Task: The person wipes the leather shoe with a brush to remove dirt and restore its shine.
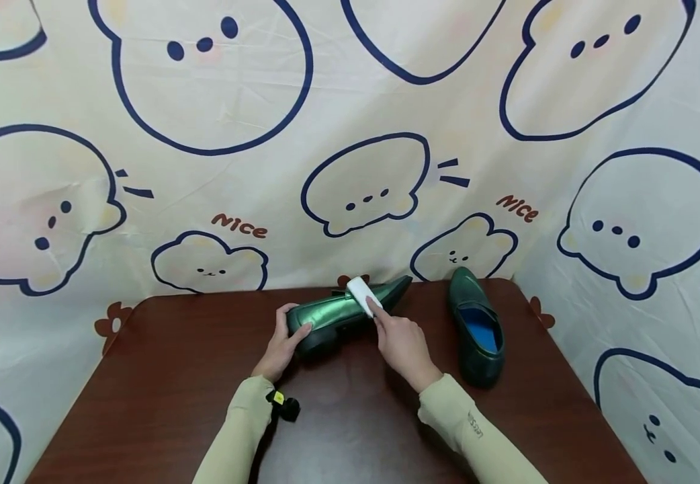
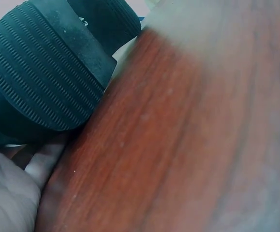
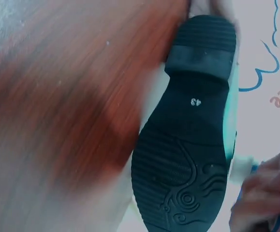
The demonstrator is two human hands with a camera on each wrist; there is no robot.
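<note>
A glossy green loafer point(image 1: 328, 310) is tipped on its side above the brown table, toe pointing right. My left hand point(image 1: 280, 346) grips it at the heel end, thumb on the near side and fingers behind. The ridged black heel point(image 2: 43, 72) fills the upper left of the left wrist view. In my right hand point(image 1: 404, 343) is a white oblong block point(image 1: 362, 296), held against the loafer's upper near the strap, index finger along it. The patterned sole point(image 3: 193, 145) faces the right wrist camera, with the right hand blurred at the lower right edge.
A second green loafer point(image 1: 477, 329) with a blue insole stands upright on the table's right side, toe toward the back. The dark brown table point(image 1: 175, 390) ends at a cartoon-printed cloth point(image 1: 362, 107) hanging behind and along both sides.
</note>
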